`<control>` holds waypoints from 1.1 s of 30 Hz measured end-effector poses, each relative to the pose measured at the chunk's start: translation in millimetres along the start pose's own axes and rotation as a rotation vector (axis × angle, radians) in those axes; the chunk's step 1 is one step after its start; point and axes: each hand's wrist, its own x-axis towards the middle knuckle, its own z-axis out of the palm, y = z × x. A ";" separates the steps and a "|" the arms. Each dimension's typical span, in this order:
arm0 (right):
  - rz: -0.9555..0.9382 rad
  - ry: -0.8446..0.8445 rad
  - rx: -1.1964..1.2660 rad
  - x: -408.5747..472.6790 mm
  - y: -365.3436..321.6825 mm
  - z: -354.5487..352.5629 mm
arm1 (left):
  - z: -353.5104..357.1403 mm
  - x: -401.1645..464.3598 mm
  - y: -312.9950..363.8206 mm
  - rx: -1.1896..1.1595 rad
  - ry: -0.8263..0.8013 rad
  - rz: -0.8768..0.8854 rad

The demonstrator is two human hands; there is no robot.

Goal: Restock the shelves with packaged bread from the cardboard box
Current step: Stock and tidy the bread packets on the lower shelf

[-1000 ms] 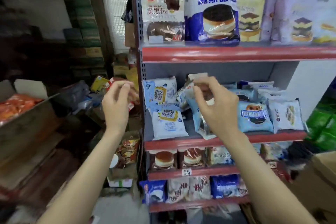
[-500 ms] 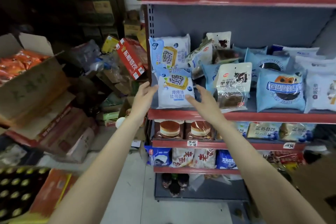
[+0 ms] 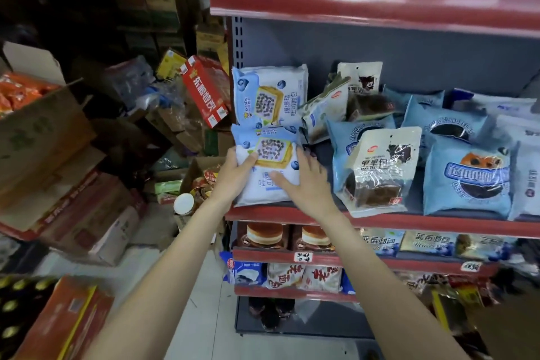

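left hand [image 3: 233, 177] grips bread pack [image 3: 267, 166] edge | right hand [image 3: 304, 184] apparently flat on front

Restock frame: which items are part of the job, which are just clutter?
Job:
left hand gripping the blueberry toast pack
right hand flat on it
middle shelf
blue bread packs

Clutter:
red carton
orange snack box
bottle crate

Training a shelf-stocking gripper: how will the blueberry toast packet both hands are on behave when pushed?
The blueberry toast packet looks puffy and glossy, so probably light, squashy and slippery. Standing on the red shelf edge, it may tip forward.
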 end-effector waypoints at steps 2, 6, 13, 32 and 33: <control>-0.016 -0.017 -0.086 0.4 -3.6 5.2 | -5.7 5.1 -3.9 -0.041 0.049 -0.018; -0.051 -0.003 -0.072 1.6 -4.4 12.6 | -5.1 6.9 -9.4 -0.114 0.075 -0.025; -0.235 0.110 -0.036 -18.5 13.9 -1.3 | 11.8 1.9 -6.7 0.029 0.140 0.094; -0.214 0.172 -0.067 -7.8 2.0 -13.1 | 13.3 13.3 -1.7 -0.137 -0.115 0.028; -0.291 0.232 -0.108 -5.9 -1.6 -18.3 | 12.9 13.4 -2.2 -0.091 -0.105 0.021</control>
